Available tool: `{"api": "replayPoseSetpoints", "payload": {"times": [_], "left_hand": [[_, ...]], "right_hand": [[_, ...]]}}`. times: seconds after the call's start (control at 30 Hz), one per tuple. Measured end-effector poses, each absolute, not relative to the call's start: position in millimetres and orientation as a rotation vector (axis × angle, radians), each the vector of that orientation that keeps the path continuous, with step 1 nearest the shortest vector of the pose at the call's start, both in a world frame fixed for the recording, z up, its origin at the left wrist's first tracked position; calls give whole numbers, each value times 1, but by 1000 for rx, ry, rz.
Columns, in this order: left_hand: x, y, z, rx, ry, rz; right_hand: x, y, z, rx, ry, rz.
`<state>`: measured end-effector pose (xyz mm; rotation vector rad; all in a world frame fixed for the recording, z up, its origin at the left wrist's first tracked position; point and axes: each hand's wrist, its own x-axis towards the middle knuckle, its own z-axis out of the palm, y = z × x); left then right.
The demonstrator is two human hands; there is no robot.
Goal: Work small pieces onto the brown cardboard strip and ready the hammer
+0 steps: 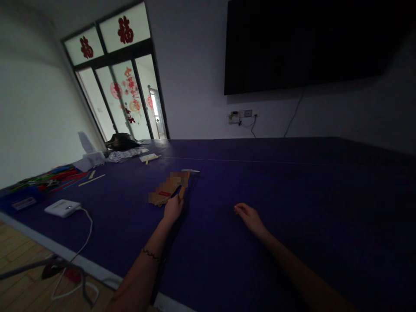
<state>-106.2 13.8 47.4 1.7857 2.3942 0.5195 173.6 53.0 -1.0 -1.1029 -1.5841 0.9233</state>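
Observation:
My left hand (174,209) is closed around the handle of what looks like a hammer. The metal head of this hammer (191,170) points away from me, its thin tapered end to the right. A brown, card-like piece with a red label (163,194) lies beside and partly under the handle; part of it is blurred out. My right hand (248,216) hovers over the purple tabletop (221,251), apart from the hammer. Its fingers are curled in towards the thumb, and nothing shows between them.
A white box-shaped device (63,208) with a cable (89,229) sits at the left edge. Behind it are a blue bin (22,200), several coloured strips (68,177), a clear container (92,159) and a dark bag (121,141). A large screen (302,43) hangs ahead.

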Motion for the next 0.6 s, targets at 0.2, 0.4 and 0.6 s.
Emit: {"api": "replayPoseSetpoints", "payload": {"times": [0.2, 0.4, 0.6], "left_hand": [[-110, 16, 41, 1765, 2428, 442], [-110, 16, 37, 1770, 2442, 387], [-111, 16, 38, 1769, 2451, 369]], "right_hand": [[175, 52, -2, -1099, -1609, 911], [172, 52, -2, -1097, -1605, 897], [173, 51, -3, -1090, -1618, 896]]}}
